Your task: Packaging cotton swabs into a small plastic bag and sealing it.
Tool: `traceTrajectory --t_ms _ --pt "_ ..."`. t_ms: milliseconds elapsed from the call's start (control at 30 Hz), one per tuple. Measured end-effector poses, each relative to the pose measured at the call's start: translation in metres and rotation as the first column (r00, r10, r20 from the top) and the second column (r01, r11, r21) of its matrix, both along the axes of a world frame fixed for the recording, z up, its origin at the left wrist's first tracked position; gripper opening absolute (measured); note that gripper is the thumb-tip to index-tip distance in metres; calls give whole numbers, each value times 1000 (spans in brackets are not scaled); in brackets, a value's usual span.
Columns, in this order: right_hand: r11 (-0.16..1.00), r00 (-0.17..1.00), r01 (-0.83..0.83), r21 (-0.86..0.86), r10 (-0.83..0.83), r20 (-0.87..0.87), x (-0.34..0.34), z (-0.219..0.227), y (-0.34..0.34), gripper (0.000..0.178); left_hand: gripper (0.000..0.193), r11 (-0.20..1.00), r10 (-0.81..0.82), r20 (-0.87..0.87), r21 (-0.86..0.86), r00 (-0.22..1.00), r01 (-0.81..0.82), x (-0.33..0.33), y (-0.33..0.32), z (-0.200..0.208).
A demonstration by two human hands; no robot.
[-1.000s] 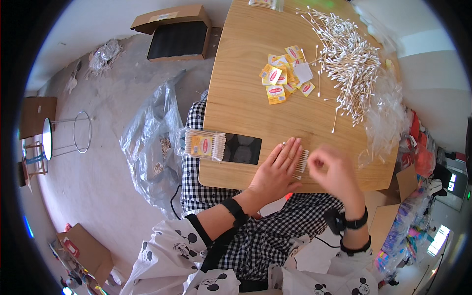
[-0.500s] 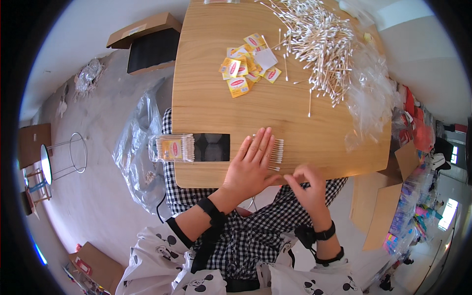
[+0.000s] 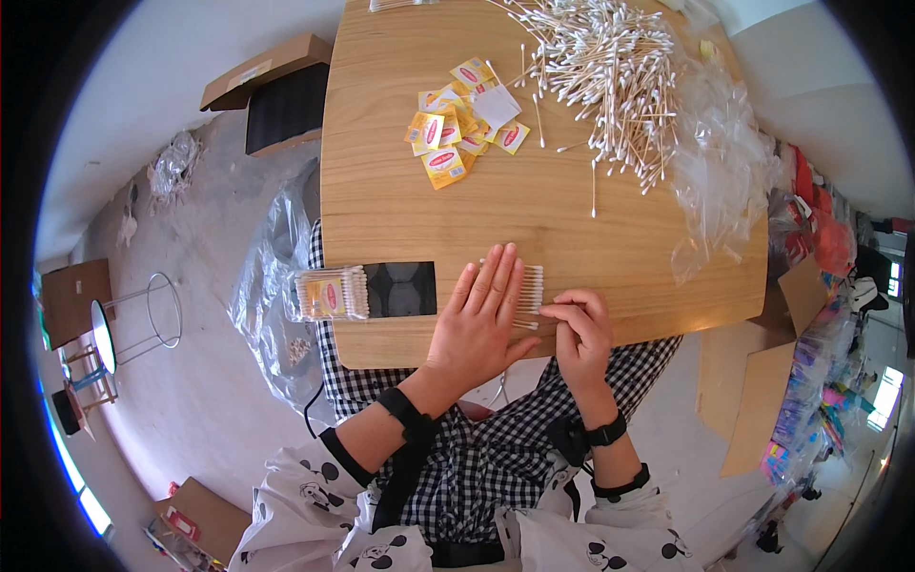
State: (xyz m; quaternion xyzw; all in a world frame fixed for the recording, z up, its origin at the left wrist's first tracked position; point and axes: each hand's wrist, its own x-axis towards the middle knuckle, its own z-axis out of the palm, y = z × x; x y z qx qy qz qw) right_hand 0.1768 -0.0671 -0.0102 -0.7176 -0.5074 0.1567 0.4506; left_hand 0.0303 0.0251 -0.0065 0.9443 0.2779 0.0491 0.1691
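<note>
My left hand lies flat, its fingers stretched out and close together, over a row of cotton swabs near the table's front edge. The swabs' white tips show to the right of the fingers; the rest is hidden under the palm. Just right of the row, my right hand has its fingers bent and the thumb pressed in, with the index fingertip at the swab ends. Whatever lies in that pinch is too small to make out. A packed bundle of cotton swabs with a yellow card sits left of a black pad.
Loose cotton swabs are heaped at the far right of the wooden table, beside crumpled clear plastic. Yellow cards form a pile at the far middle. A plastic bag hangs left; an open carton stands right.
My right hand has moved up and slightly left to the swab ends, its fingers closing in. My left hand stays flat on the row. The whole view has shifted a little.
</note>
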Motion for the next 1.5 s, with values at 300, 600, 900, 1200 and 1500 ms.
traceTrajectory --t_ms 300,600,900,1200,1500 --pt "998 996 -62 -11 62 61 5 -1 3 24 93 1000 1 7 1 1000 -1 0 0 -1" --pt "999 995 -50 -14 51 82 9 3 13 24 93 1000 3 -7 6 1000 -3 0 1 1" --pt "1000 999 -10 6 9 47 9 -1 13 22 93 1000 0 0 9 1000 0 0 0 0" --pt "1000 996 -16 4 15 85 10 -2 18 23 92 1000 -7 -2 18 1000 7 0 0 -1" --pt "1000 997 6 9 -6 71 10 -3 20 26 91 1000 -7 -9 19 1000 7 -1 1 1"
